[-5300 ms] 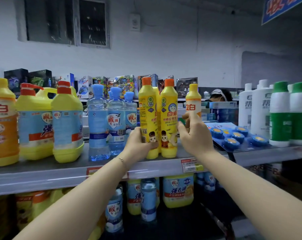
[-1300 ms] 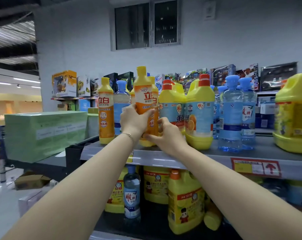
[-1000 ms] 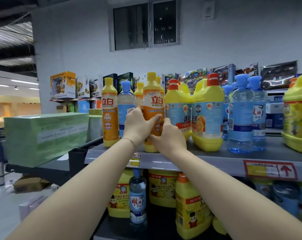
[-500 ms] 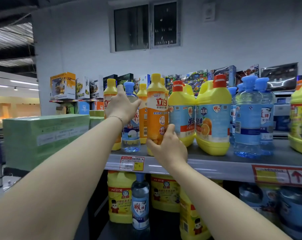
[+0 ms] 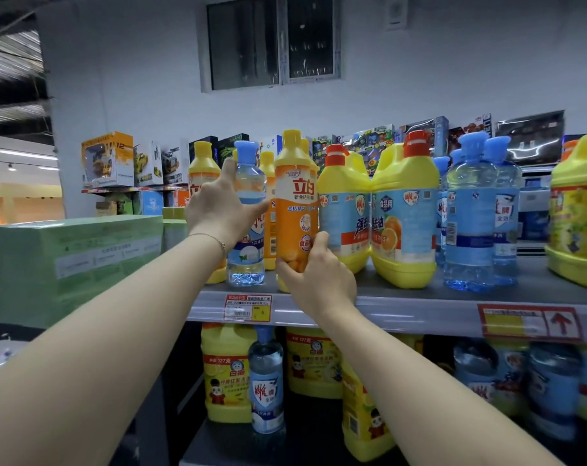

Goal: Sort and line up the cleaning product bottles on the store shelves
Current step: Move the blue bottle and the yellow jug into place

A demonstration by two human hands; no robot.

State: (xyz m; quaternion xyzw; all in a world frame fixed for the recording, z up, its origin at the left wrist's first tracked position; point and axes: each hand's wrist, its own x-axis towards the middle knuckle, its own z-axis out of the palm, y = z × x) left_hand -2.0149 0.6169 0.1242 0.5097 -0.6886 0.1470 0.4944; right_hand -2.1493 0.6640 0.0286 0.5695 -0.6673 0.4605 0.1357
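Both hands are on the top shelf (image 5: pixel 403 311), front row.

- Left hand (image 5: pixel 218 210): wrapped round the clear blue-capped bottle (image 5: pixel 246 264) at mid-height, fingers up its far side, thumb across the label. Firm hold as far as I can tell.
- Right hand (image 5: pixel 315 277): curled round the base of the tall orange bottle (image 5: pixel 295 203), thumb up its side.
- Both bottles stand upright at the shelf's front lip. The clear one is at the orange one's 9 o'clock, touching or nearly so.
- Yellow jug (image 5: pixel 344 210) is tight at the orange bottle's 3 o'clock.

My read: I'm separating a stray clear bottle from the orange group.

Risks:
- Orange bottle is tall and narrow and I grip it low. Any sideways shove from the clear bottle could tip it at the cap, toward 6 o'clock and off the lip.
- No slack at 3 o'clock. Sliding it that way jams it into the jug and could shunt the jug row.
- My left wrist hides the yellow-capped bottle (image 5: pixel 203 166) at 9 o'clock. That's the shelf end, so a wrist bump could knock it over the side.
- Clear bottle looks slick, so a fast lift could slip.
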